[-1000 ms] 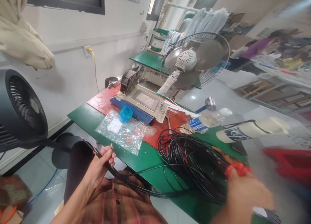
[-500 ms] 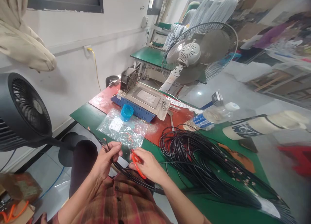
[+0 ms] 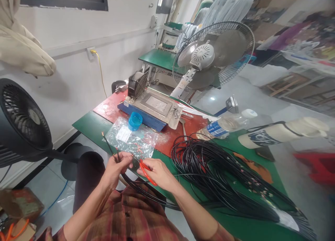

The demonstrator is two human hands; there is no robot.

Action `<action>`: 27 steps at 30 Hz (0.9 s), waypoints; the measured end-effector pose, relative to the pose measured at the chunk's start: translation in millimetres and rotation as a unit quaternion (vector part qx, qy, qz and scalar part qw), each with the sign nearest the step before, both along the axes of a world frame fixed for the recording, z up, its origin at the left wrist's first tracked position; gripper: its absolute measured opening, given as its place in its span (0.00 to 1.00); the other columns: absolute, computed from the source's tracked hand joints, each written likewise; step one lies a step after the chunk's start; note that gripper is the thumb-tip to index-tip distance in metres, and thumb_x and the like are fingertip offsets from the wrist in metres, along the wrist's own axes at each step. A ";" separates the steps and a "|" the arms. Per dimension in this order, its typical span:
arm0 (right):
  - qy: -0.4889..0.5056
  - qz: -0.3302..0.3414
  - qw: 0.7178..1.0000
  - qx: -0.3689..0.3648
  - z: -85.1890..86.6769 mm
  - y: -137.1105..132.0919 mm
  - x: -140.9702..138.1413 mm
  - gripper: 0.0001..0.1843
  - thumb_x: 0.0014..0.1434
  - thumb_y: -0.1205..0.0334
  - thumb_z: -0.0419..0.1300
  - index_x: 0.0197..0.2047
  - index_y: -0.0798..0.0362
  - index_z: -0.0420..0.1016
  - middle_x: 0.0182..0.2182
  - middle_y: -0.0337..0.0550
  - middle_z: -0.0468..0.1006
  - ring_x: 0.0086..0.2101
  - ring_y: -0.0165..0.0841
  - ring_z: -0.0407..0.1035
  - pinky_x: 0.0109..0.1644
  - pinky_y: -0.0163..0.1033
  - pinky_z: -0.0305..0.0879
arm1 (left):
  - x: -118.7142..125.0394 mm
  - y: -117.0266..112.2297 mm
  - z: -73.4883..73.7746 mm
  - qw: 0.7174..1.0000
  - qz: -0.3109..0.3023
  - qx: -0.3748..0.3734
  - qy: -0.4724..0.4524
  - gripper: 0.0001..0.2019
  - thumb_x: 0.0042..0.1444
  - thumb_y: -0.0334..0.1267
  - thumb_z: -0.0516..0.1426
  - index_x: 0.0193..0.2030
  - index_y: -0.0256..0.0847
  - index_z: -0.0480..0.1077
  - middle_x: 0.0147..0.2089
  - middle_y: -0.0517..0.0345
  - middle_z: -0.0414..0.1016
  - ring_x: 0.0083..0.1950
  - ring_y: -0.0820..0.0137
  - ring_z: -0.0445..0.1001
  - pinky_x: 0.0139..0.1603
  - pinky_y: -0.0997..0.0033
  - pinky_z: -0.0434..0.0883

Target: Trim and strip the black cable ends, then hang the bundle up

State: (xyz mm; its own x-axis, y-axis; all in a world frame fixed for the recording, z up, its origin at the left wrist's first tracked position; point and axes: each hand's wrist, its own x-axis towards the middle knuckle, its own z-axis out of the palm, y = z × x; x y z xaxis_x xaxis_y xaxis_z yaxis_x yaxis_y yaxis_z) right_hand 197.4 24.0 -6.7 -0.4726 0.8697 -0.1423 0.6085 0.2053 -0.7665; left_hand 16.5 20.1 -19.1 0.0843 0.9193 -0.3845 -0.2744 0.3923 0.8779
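My left hand (image 3: 116, 168) is closed around the ends of thin black cables (image 3: 109, 148) that stick up and to the left from my fingers. Close beside it, my right hand (image 3: 157, 171) grips a small red-handled cutting tool (image 3: 145, 170), its tip pointed toward the cable ends in my left hand. The cables run down past my lap and join a large coil of black cable (image 3: 209, 167) lying on the green table (image 3: 89, 124). A clear plastic bag (image 3: 132, 140) with small orange parts lies just beyond my hands.
A blue cap (image 3: 135, 121) and a blue-and-metal hot-plate device (image 3: 151, 110) sit on the red mat. A water bottle (image 3: 225, 124) and a white roll (image 3: 277, 133) lie to the right. A desk fan (image 3: 211, 54) stands behind; a black fan (image 3: 21, 120) stands at left.
My right hand came in from the far right with the red tool and now sits next to my left hand. The cable ends in my left hand tilted up slightly.
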 end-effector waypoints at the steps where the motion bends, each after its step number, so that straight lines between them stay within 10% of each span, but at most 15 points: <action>1: -0.001 -0.003 1.000 0.002 0.0 0.4 0.4 0.21 0.58 0.52 0.54 0.20 0.55 0.55 0.20 0.33 0.59 0.24 0.24 0.53 0.27 0.32 0.44 | 0.1 0.8 -0.3 1.000 -0.001 -0.001 0.003 0.13 0.46 0.42 0.63 0.31 0.33 0.71 0.18 0.61 0.67 0.17 0.82 0.48 0.19 0.76 0.43; 12: 0.143 -0.080 0.981 -0.104 -14.2 0.5 -2.3 0.23 0.54 0.50 0.57 0.17 0.55 0.55 0.15 0.32 0.52 0.19 0.22 0.47 0.22 0.30 0.42 | 1.3 5.8 -3.6 1.000 -0.009 -0.005 -0.019 0.14 0.45 0.42 0.64 0.34 0.32 0.72 0.21 0.60 0.68 0.18 0.81 0.51 0.20 0.76 0.45; 21: 0.388 -0.182 0.846 -0.319 -9.8 16.0 -28.5 0.24 0.46 0.41 0.62 0.23 0.56 0.65 0.13 0.30 0.60 0.11 0.19 0.49 0.11 0.26 0.39 | -0.1 -2.0 -0.6 0.996 -0.024 -0.024 -0.080 0.13 0.43 0.38 0.66 0.35 0.32 0.75 0.23 0.58 0.69 0.21 0.81 0.59 0.22 0.78 0.54; 27: 0.379 -0.149 0.856 -0.318 -10.7 12.5 -34.6 0.23 0.43 0.46 0.66 0.23 0.58 0.67 0.13 0.31 0.61 0.11 0.18 0.52 0.11 0.25 0.42 | 0.0 -4.1 -2.2 0.996 0.003 -0.034 -0.088 0.15 0.40 0.37 0.67 0.35 0.32 0.76 0.22 0.57 0.71 0.20 0.80 0.61 0.21 0.78 0.56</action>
State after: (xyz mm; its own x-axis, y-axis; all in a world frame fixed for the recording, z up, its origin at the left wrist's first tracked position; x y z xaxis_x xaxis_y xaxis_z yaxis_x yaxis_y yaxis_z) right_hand 162.8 36.6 -17.4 -0.4093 0.8282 -0.3828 -0.1616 -0.4788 -0.8629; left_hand 16.4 16.0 -21.3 0.1516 0.8924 -0.4249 -0.4246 0.4470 0.7873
